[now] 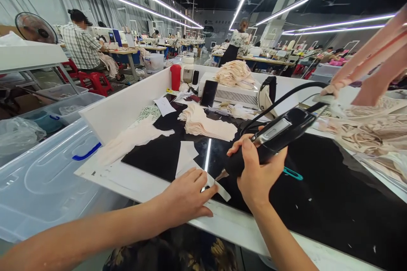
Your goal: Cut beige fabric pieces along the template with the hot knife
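My right hand (pixel 263 173) is closed around a black corded handheld power tool (pixel 281 133) with a narrow metal tip, tilted down to the left. The tip is close to the fingertips of my left hand (pixel 189 194). Those fingers are bent and hold a thin white cut piece (pixel 186 156) against the black work surface (pixel 152 163); whether it is cloth or paper I cannot tell. Its curved end sticks out past my fingers. Just beyond lies a stack of cream fabric pieces (pixel 206 123). A teal plastic-handled item (pixel 293 173) lies right of my right hand.
More cream pieces (pixel 135 137) lie at left. Behind stand a phone (pixel 209 93), a white vented box (pixel 237 96) bearing folded fabric, and a red container (pixel 175 77). Beige straps (pixel 378 125) heap at right. Clear bins (pixel 47 178) stand left; people work at sewing stations beyond.
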The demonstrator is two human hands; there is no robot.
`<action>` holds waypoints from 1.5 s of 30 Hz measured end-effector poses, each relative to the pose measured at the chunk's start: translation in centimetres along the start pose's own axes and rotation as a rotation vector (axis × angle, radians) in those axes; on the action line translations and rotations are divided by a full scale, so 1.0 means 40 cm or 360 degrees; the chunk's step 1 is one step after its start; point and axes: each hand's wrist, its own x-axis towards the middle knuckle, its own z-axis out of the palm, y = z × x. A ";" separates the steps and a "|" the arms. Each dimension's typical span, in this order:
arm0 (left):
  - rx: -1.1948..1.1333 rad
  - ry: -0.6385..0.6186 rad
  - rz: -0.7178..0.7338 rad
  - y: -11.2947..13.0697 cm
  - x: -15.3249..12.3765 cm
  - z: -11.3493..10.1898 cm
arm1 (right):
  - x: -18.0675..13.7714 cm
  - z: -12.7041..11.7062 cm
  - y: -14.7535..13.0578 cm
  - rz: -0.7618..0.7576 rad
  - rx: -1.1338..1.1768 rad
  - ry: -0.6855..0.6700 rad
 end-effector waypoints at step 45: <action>-0.0386 0.0061 -0.0064 -0.043 -0.050 -0.016 | -0.017 0.036 0.006 0.0070 -0.0059 0.0009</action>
